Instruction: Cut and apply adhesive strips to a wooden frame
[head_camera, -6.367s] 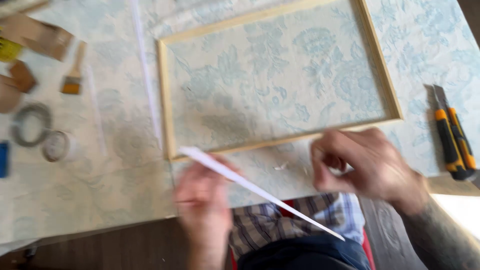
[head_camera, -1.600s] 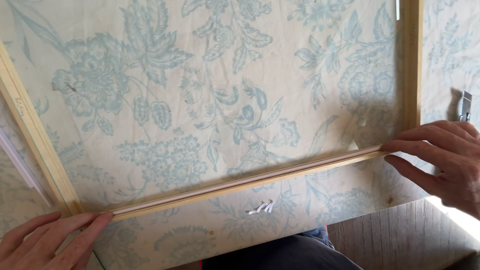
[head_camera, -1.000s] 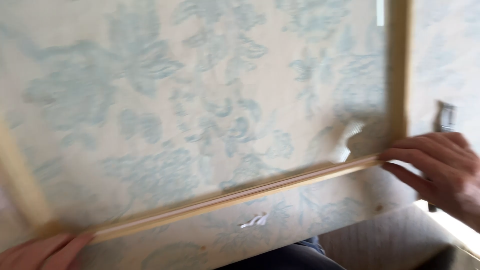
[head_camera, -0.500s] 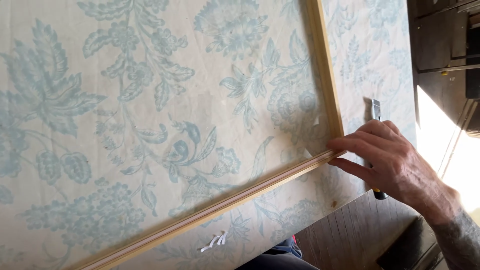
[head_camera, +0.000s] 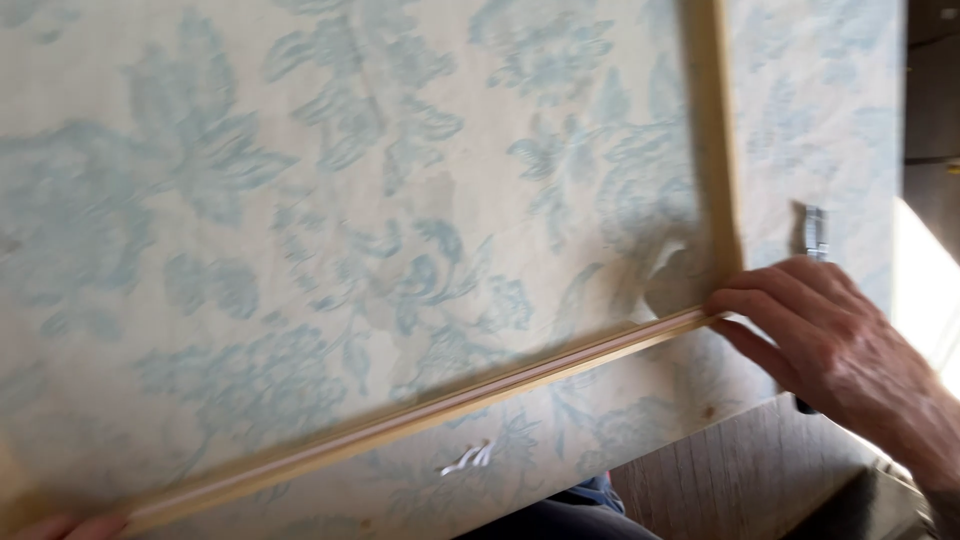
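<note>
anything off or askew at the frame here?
Mostly fine. The strip lies along the frame's lower side, right hand pressing its end at the corner. One oddity: a small white scrap lies loose on the floral paper just below the strip.

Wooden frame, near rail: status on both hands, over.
Right hand fingertips pressing the near rail at the frame corner. Left hand barely in view at the rail's far end, grip unclear. Small white scrap beside the rail, nothing blocking.
</note>
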